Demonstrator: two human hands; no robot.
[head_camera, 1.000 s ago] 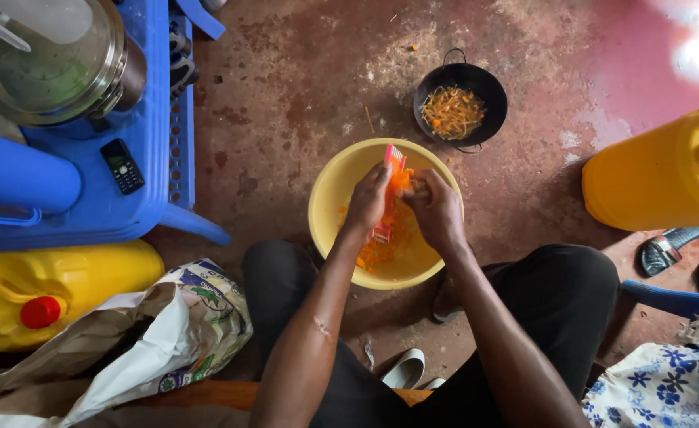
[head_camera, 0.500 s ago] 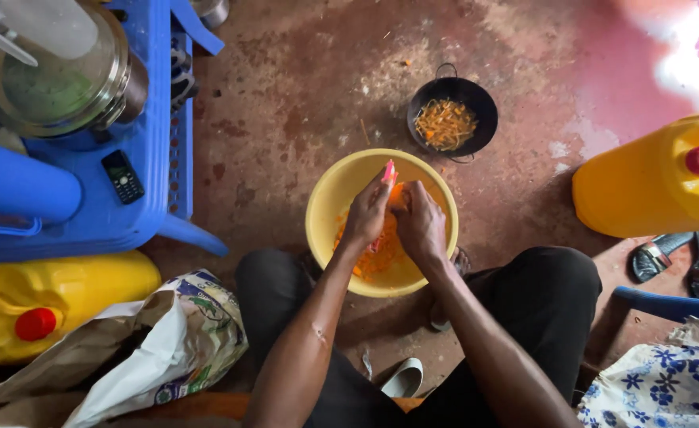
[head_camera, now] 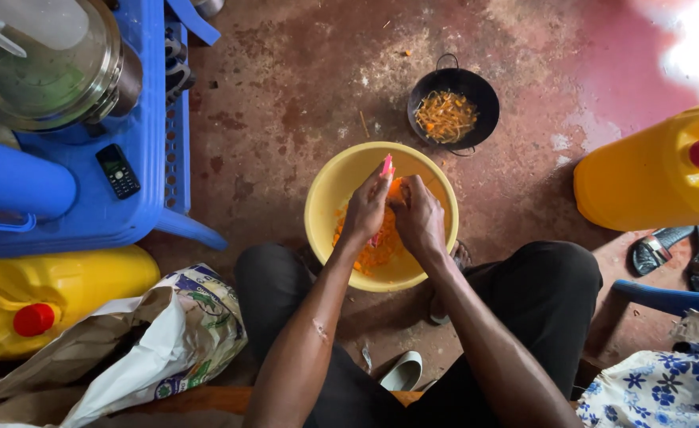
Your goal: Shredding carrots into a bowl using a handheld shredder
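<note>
Seated over a yellow plastic bowl (head_camera: 330, 198) on a worn red floor, we work a carrot (head_camera: 398, 190) against a pink-handled grater (head_camera: 386, 167). Our left hand (head_camera: 365, 210) curls around the grater, fingers pressed together on its body, holding it upright inside the bowl. Our right hand (head_camera: 418, 218) pinches the carrot stub with fingers bunched tight, at the grater's face near the bowl's far rim. Orange shreds (head_camera: 373, 254) pile at the bowl's near side.

The stub looks firm but wet and short, so we judge it slippery; it is best gripped by its blunt end, fingertips well back from the blade. The bowl looks light and apt to slide.

A small black pan (head_camera: 480, 91) of shreds sits just beyond the bowl. 2 yellow jerrycans (head_camera: 651, 178) flank us, and a blue plastic table (head_camera: 96, 218) at left carries a lidded pot (head_camera: 48, 67) and a mobile phone (head_camera: 117, 170).

Both hands cover the grater's blade and most of the carrot; glare washes out the upper right corner.
</note>
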